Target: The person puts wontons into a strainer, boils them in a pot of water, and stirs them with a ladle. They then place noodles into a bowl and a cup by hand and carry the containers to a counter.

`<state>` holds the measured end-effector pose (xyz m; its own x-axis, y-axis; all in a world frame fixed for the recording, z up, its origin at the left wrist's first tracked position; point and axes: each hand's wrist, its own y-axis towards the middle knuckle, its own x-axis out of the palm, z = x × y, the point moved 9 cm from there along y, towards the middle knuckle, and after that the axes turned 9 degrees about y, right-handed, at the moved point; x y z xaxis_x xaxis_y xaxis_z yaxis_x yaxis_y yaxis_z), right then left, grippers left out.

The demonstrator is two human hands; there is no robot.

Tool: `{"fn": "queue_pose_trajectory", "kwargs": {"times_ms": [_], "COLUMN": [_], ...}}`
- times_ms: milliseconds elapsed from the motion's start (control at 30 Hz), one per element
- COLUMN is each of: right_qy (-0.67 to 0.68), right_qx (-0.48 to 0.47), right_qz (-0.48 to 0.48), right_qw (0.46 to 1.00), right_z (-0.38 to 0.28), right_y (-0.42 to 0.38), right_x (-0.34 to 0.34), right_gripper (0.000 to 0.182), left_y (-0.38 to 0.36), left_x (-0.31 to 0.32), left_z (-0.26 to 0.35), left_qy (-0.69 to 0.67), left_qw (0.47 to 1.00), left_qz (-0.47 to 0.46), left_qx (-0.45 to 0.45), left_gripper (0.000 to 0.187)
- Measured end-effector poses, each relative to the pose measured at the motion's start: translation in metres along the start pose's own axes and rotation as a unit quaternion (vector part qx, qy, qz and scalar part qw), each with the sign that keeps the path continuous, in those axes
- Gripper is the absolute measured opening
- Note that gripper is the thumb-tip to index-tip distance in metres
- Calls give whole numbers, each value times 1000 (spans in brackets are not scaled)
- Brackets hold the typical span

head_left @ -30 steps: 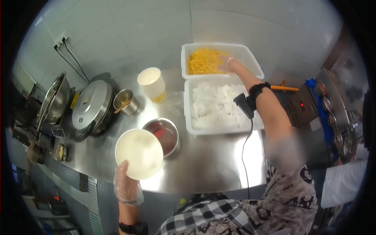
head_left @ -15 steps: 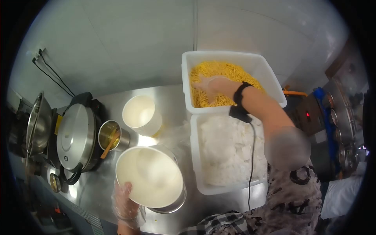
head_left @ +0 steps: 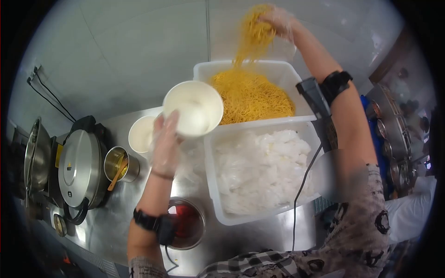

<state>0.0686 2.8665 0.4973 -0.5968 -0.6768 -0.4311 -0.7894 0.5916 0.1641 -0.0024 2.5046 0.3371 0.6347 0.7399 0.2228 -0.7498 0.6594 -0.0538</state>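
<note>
My left hand (head_left: pixel 166 146), in a clear plastic glove, grips the rim and side of a white paper tub (head_left: pixel 192 109), tilted so its pale inside shows. High above a white plastic bin (head_left: pixel 299 92), my gloved right hand (head_left: pixel 277 24) clutches a bunch of yellow noodles (head_left: pixel 255 34) whose strands trail down towards the bin. More yellow noodles (head_left: pixel 259 99) fill much of that bin. Directly in front of it, a second white bin (head_left: pixel 211 185) holds a soft white mass (head_left: pixel 264 171), whose kind I cannot make out. Below my left forearm sits a round steel pot (head_left: pixel 201 227) with dark red contents.
Another white paper tub (head_left: pixel 140 134) stands behind my left wrist. Left of it are a steel pot (head_left: pixel 132 169) holding a wooden-handled utensil (head_left: pixel 118 173) and a large cooker with a steel lid (head_left: pixel 81 162). A black cable (head_left: pixel 301 190) hangs across the front bin.
My right hand has risen out of the bin with a bunch of noodles. My left hand has lifted the paper tub up and forward to the noodle bin's left edge, uncovering the red-filled pot.
</note>
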Motion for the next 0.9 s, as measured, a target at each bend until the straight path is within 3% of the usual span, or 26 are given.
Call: {"fn": "queue_pose_trajectory", "kwargs": {"times_ms": [67, 100, 167, 200, 267, 333, 400, 433, 467, 500, 533, 600, 633, 667, 700, 767, 833, 900], "right_qy": [202, 202, 274, 274, 274, 268, 40, 47, 54, 39, 22, -60, -212, -356, -357, -414, -146, -62], "right_qx": [-68, -71, -61, -63, 61, 83, 152, 177, 203, 198, 191, 231, 117, -1, 1, -8, -95, 120], "right_qz": [-13, -15, -136, -137, -187, -125, -235, -173, -111, -130, -149, -157, -190, -219, -221, -234, -161, -188], "right_qw": [977, 977, 950, 950, 941, 952, 959, 968, 971, 971, 970, 958, 951, 908, 907, 880, 971, 973], "right_z": [-49, -57, -70, -68, -38, -15, 12, 23, 36, 72, 117, 172, 196, 209, 208, 207, 234, 132], "right_y": [2, 8, 20, 25, 23, -5, -37, -47, -54, -45, -34, -75, -95, -112, -118, -126, -77, -56], "right_x": [-7, -11, 3, 1, 19, 47, 83, 78, 70, 67, 68, 96, 121, 144, 145, 143, 104, 73], "right_gripper": [16, 16, 25, 25, 26, 29, 34, 33, 32, 35, 37, 77, 72, 67, 67, 48, 37, 27], "left_y": [41, 60, 86, 91, 92, 85, 89, 97, 105, 113, 111, 101, 99, 96, 94, 95, 92, 89], "left_x": [20, 34, 62, 76, 96, 96, 105, 100, 101, 101, 93, 76, 76, 77, 78, 71, 66, 56], "left_z": [-16, -30, -47, -51, -49, -43, -31, -40, -51, -61, -65, -70, -66, -60, -55, -50, -43, -29], "left_qy": [87, 80, 57, 42, 14, -16, 7, 8, -74, -154, -152, -152, -153, -144, -135, -93, -50, 59], "left_qw": [995, 995, 995, 994, 991, 984, 992, 992, 993, 985, 986, 984, 984, 986, 988, 994, 998, 997], "left_qz": [36, 25, 18, 23, 75, 125, 60, 61, 18, -24, -23, 0, 0, -4, -9, 6, 18, 55], "left_qx": [-30, -49, -81, -95, -110, -126, -112, -112, -90, -69, -71, -90, -90, -81, -72, -49, -30, 9], "left_gripper": [63, 63, 64, 64, 57, 52, 45, 45, 42, 40, 40, 37, 37, 38, 40, 43, 45, 54]}}
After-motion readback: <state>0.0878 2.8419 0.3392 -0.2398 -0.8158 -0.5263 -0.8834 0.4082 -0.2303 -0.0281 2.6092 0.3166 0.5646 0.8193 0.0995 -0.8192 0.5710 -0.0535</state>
